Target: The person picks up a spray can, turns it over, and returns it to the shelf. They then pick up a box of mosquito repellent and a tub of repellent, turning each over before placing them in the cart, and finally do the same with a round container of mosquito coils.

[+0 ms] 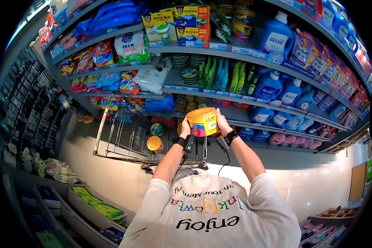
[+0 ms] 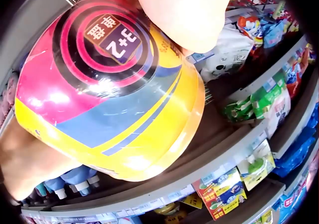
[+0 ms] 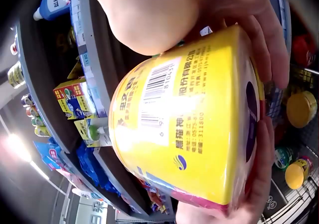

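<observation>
A yellow tub of mosquito coils (image 1: 203, 122) with an orange lid is held up in front of the chest, between both hands. My left hand (image 1: 184, 129) grips its left side, and my right hand (image 1: 224, 124) grips the opposite side. In the left wrist view a pink and black coil picture shows on the tub (image 2: 144, 134), with the left hand (image 2: 179, 14) over its top edge in that view. The right wrist view shows the tub's barcode label (image 3: 158, 99), with fingers of the right hand (image 3: 259, 44) wrapped round the base.
A wire shopping cart (image 1: 107, 140) stands just beyond the arms, holding a yellow-lidded tub (image 1: 155, 143) and a green round container (image 1: 156, 129). Behind it, shelves (image 1: 235, 98) carry blue detergent bottles (image 1: 277, 39), boxes (image 1: 193, 25) and bags. A dark display rack (image 1: 25, 95) lines the left.
</observation>
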`<state>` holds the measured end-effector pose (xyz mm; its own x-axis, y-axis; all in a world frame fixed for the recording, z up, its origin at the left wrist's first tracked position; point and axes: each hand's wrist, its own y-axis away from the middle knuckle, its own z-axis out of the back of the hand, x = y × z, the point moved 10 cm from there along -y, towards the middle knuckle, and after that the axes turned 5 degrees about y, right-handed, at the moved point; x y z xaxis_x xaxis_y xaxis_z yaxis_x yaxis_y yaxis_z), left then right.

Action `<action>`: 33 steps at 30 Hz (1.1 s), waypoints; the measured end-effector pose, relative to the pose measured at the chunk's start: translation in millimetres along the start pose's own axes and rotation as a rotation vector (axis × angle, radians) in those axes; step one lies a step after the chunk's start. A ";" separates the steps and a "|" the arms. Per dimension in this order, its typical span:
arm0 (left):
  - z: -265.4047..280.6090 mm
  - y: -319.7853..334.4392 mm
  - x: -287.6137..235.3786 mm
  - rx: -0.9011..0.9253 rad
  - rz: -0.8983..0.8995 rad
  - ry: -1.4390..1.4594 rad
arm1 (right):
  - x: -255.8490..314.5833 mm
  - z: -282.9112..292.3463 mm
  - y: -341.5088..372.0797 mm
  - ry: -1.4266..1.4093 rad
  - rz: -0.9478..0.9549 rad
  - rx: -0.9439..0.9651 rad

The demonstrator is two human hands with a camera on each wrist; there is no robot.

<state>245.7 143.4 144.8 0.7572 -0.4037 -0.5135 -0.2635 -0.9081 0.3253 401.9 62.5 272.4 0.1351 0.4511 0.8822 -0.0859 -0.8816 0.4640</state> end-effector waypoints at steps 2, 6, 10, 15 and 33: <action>-7.4 10.3 0.2 -0.048 0.051 -0.078 | 1.0 -8.1 2.9 -0.096 -0.015 0.050; 16.6 -7.7 4.2 -0.133 0.022 -0.231 | -26.6 -18.4 -38.0 -0.359 0.020 0.248; -22.5 26.0 -10.4 -0.076 0.173 -0.296 | -30.2 -11.0 -42.0 -0.462 0.034 0.238; -79.7 64.0 -40.1 0.036 0.263 -0.357 | 15.0 -2.3 -22.3 -0.520 0.098 0.232; -160.4 69.1 -60.7 0.186 0.070 -0.471 | 77.2 13.3 -6.0 -0.423 0.282 0.293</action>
<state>277.4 122.9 325.9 0.3937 -0.4314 -0.8117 -0.4379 -0.8644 0.2470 426.0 100.7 336.7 0.5341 0.1517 0.8317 0.0922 -0.9884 0.1211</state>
